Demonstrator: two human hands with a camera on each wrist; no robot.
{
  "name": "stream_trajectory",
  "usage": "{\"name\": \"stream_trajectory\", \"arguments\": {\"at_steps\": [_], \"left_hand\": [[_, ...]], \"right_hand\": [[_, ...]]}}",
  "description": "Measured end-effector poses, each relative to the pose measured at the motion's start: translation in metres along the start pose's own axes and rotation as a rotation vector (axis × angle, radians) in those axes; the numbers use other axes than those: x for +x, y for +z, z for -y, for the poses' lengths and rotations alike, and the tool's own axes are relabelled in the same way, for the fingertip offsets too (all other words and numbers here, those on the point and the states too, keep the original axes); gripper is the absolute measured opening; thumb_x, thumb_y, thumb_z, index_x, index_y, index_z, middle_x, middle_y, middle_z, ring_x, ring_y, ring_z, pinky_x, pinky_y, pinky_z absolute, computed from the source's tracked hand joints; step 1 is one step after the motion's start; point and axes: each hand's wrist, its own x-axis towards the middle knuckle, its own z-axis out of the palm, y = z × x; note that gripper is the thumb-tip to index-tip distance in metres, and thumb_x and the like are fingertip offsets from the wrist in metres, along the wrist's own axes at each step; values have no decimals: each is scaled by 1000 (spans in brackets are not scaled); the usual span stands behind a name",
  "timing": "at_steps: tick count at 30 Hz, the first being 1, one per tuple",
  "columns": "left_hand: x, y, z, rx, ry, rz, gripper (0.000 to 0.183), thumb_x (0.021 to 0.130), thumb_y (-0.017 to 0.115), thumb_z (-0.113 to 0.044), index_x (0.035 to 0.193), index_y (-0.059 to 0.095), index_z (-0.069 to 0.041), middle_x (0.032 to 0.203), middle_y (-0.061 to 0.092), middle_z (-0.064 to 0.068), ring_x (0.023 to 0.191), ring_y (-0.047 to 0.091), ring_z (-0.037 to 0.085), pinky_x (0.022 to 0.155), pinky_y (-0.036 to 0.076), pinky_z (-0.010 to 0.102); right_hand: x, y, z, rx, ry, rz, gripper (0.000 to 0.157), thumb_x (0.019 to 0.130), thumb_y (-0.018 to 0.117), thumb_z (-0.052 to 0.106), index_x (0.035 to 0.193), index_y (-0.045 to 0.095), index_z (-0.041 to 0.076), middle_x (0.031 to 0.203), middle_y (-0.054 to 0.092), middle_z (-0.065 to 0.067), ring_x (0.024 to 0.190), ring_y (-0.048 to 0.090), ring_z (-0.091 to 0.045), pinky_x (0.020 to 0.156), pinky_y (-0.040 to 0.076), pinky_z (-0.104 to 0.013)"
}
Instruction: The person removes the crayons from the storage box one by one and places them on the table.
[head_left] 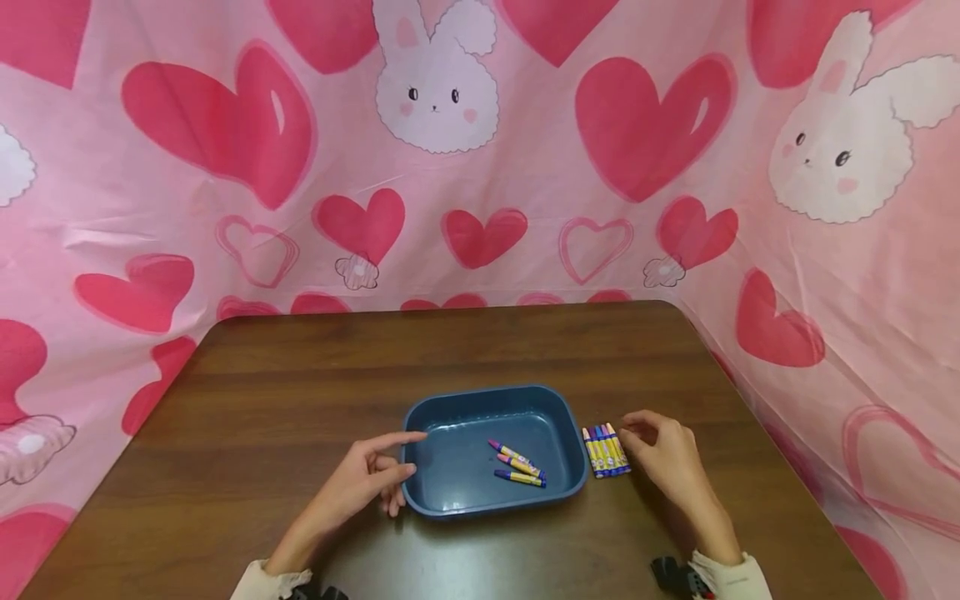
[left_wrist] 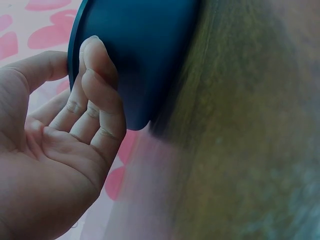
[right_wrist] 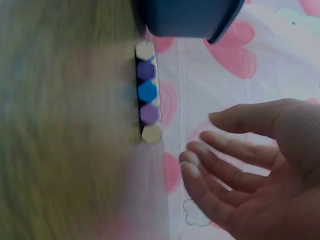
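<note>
A dark blue tray [head_left: 457, 510] stands on the table, with three crayons [head_left: 520, 477] lying loose in it: purple, pink and dark blue tips, yellow wrappers. At its left end is my left hand [head_left: 356, 483], index finger reaching over the rim and thumb tip at the rim. In the left wrist view its other fingers [left_wrist: 102, 95] bend loosely beside the tray's outer wall [left_wrist: 145, 50]. Right of the tray, several crayons [head_left: 606, 452] lie side by side in a row. My right hand [head_left: 667, 454] is just right of this row, fingers loosely bent, holding nothing.
The brown wooden table [head_left: 315, 367] carries the tray and crayons. A pink cloth [head_left: 540, 183] with hearts and rabbits hangs behind and along the sides. Dark devices [head_left: 678, 575] sit at both wrists, by the pale sleeves.
</note>
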Motion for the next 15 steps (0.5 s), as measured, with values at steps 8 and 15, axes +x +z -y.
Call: {"name": "stream_trajectory", "arguments": {"at_steps": [8,15], "left_hand": [[-2,1,0,-47,29,9,48,99,58,-4,142,44,10,63,63,23,48,62,28,45,55,41],[0,2,1,-64,15,28,48,100,57,-3,144,43,9,65,62,26,50,63,28,46,55,39]], "right_hand": [[0,6,27,85,-185,-80,18,80,78,-3,97,73,2,92,72,-7,78,69,-20,69,60,-39],[5,6,62,86,-294,10,22,81,79,-1,101,73,3,97,70,-5,79,68,-16,70,60,-39]]}}
